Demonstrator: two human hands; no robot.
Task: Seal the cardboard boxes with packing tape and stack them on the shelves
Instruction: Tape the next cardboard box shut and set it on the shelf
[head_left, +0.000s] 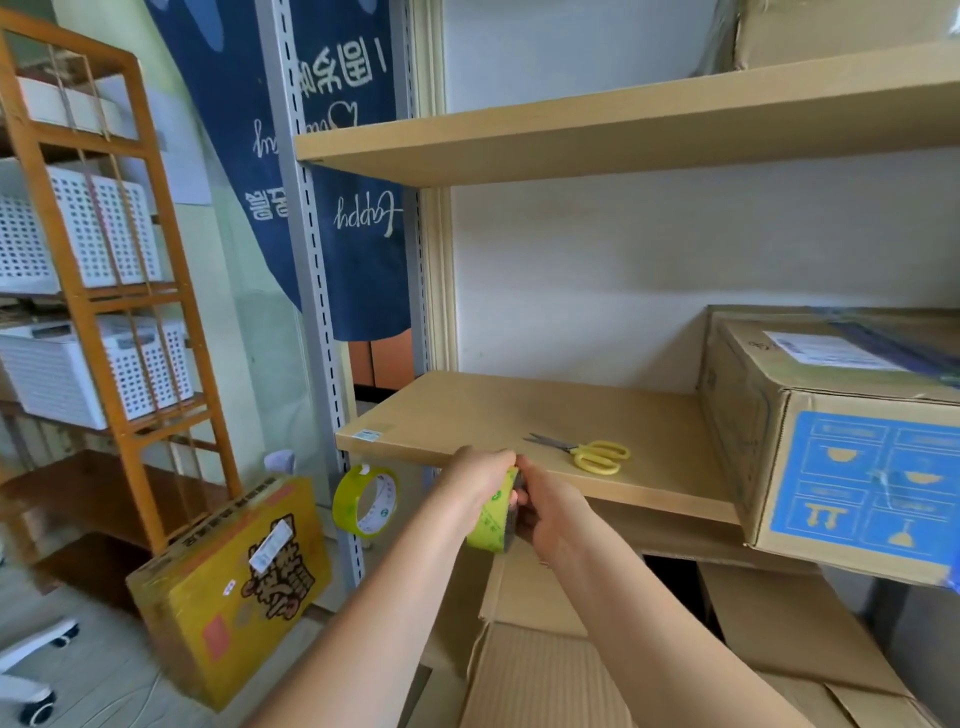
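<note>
Both my hands hold a yellow-green roll of packing tape (494, 522) in front of the middle shelf's edge. My left hand (480, 480) wraps the roll's top and left side, and my right hand (551, 512) grips its right side, fingertips at the rim. Below my arms lies a brown cardboard box (545, 670) with its flaps open. A sealed cardboard box (810, 431) with a blue printed panel stands on the right of the middle shelf (467, 415). Yellow-handled scissors (587, 452) lie on that shelf just beyond my hands.
A second tape roll (366, 501) hangs at the shelf's metal upright. A yellow printed box (228, 587) leans on the floor at left. An orange wooden rack (104, 312) holds white baskets. The upper shelf (623, 124) carries another box at far right.
</note>
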